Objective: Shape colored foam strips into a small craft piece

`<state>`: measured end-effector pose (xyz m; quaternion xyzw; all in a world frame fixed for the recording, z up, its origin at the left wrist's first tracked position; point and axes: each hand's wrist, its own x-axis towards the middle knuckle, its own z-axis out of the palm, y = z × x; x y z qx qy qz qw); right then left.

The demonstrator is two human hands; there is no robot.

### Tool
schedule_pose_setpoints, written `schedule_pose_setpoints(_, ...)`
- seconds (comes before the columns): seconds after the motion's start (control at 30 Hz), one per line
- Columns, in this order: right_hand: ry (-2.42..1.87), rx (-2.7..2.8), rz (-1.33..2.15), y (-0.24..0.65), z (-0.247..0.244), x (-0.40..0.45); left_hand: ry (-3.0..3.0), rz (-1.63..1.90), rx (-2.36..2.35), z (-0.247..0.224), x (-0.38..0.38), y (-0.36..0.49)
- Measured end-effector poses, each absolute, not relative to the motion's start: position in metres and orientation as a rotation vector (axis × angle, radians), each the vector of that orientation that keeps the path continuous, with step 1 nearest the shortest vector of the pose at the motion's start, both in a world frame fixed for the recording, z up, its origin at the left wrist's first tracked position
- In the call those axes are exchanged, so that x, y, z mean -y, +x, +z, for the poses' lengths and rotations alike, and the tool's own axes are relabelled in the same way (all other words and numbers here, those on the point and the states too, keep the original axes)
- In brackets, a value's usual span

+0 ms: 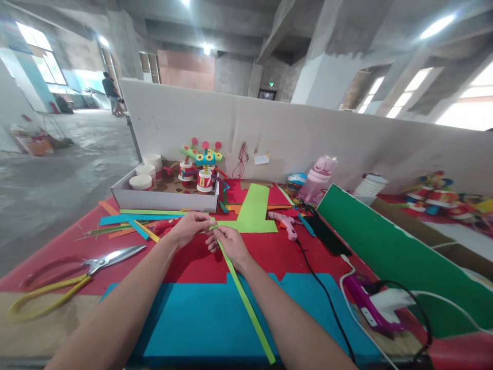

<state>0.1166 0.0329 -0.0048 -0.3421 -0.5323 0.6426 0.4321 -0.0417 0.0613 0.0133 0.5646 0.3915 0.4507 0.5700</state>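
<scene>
A long light-green paper strip [246, 303] runs from my fingertips down toward the table's front edge. My left hand [190, 227] pinches its upper end, thumb and fingers together. Right beside it, my right hand [229, 242] grips the same strip between thumb and fingers. Behind both hands lie wider light-green paper pieces [254, 205] on red paper. Blue paper sheets [185, 318] are spread beneath my forearms. Scissors [96, 264] with one red and one yellow handle lie open on the left. A pink glue gun [285, 224] rests to the right of my hands.
A box [165, 200] holds paper cups and colourful cup figures at the back left. Coloured strips [127, 220] lie before it. On the right are a phone [325, 234], a green board [400, 267], a purple power strip [372, 306], cables and a pink bottle [318, 177].
</scene>
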Motion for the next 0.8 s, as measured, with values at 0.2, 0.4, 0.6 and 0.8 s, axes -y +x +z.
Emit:
schedule_pose_setpoints(0.2,-0.858,1.337,1.624,0.118,-0.002,-0.031,1.333,1.047,-0.913,0.015,-0.061,-0.041)
schedule_pose_setpoints(0.4,-0.859,1.333,1.658,0.119,-0.003,-0.033,1.320,1.048,-0.897,0.017,-0.058,-0.041)
schedule_pose_setpoints(0.6,-0.858,1.299,1.662,0.118,-0.007,-0.035,1.319,1.206,-0.891,0.014,-0.056,-0.031)
schedule_pose_setpoints(0.8,-0.879,1.252,1.565,0.117,-0.008,-0.041,1.272,1.282,-0.934,0.009,-0.057,-0.021)
